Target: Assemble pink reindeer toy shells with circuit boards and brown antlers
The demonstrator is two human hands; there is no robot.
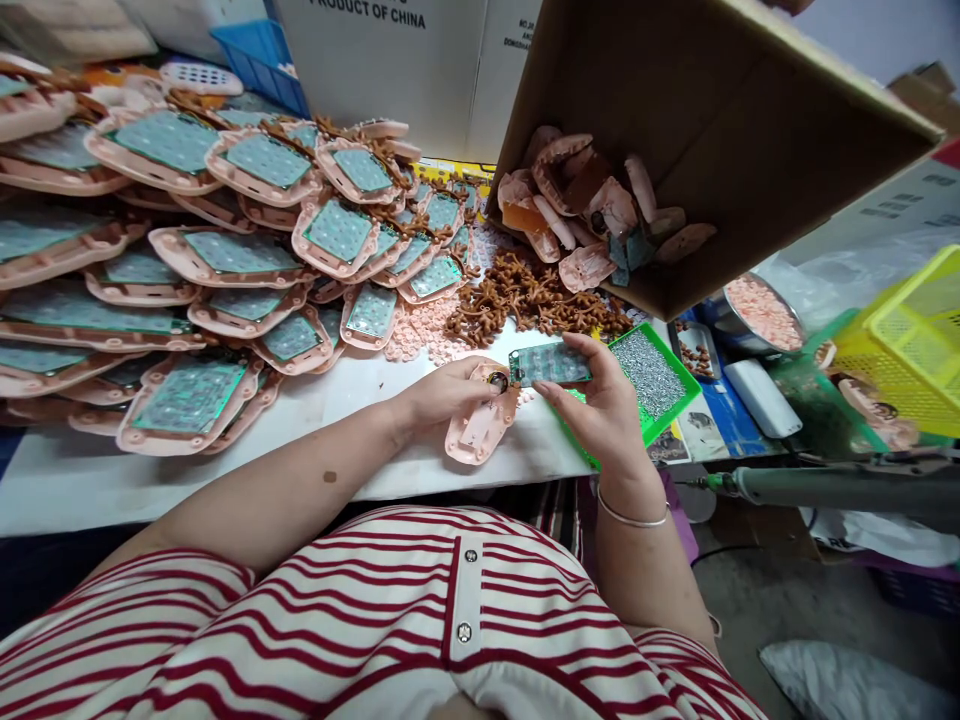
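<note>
My left hand is closed on the upper end of a pink plastic shell, which has a small round dark part near its top. In my right hand is a green circuit board with a pale, bumpy cover, pinched by thumb and fingers along its edges. The board's left end comes close to the shell's top; whether they touch I cannot tell. Behind my hands lies a heap of brown branching plastic pieces, with small pink round pieces beside it.
Stacked pink shells with boards fill the left side. A tilted cardboard box holds loose pink shells at the back right. Under my right hand's side sits a green tray of small metal screws. A screwdriver hangs at the right.
</note>
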